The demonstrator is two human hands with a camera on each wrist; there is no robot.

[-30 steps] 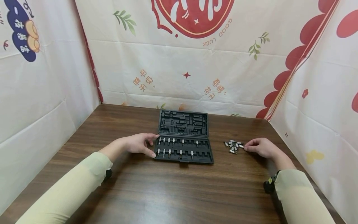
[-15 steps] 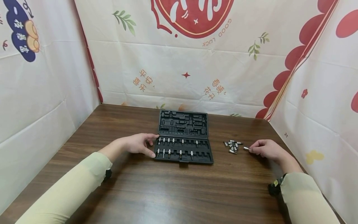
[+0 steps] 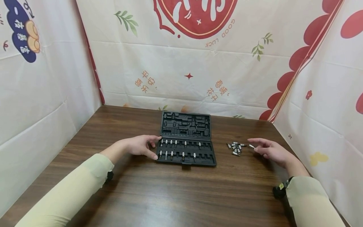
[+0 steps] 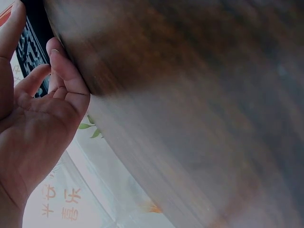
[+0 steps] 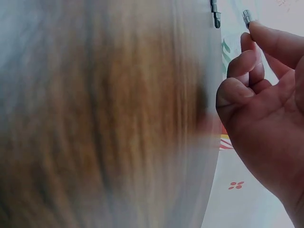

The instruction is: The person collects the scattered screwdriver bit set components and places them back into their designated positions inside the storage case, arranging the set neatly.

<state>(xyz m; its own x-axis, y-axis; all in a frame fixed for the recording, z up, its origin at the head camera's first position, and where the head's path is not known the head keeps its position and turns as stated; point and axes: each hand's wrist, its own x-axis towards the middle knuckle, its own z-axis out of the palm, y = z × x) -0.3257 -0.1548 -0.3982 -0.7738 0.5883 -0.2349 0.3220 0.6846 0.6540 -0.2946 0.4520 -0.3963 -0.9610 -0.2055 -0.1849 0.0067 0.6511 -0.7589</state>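
An open black socket case [image 3: 202, 163] lies on the table, its lid folded back. Several silver bit sockets [image 3: 183, 155] sit in two rows in its lower half, among unfilled slots. My left hand [image 3: 139, 145] rests at the case's left side, thumb at the front corner and index fingertip near the hinge. To the right of the case, my right hand [image 3: 270, 152] pinches one small bit socket [image 5: 246, 17], its silver end sticking out past the fingertips, with the index finger stretched out above it. Beside it lies a loose pile of bit sockets [image 3: 236, 147].
The brown wooden table [image 3: 170, 195] runs up to a printed cloth backdrop [image 3: 175, 63] at the back and both sides. A black wrist camera [image 3: 279, 190] sits under the right sleeve.
My right hand has drawn one bit socket away from the pile to the right, and its index finger has straightened out. The left hand and the case stay put.
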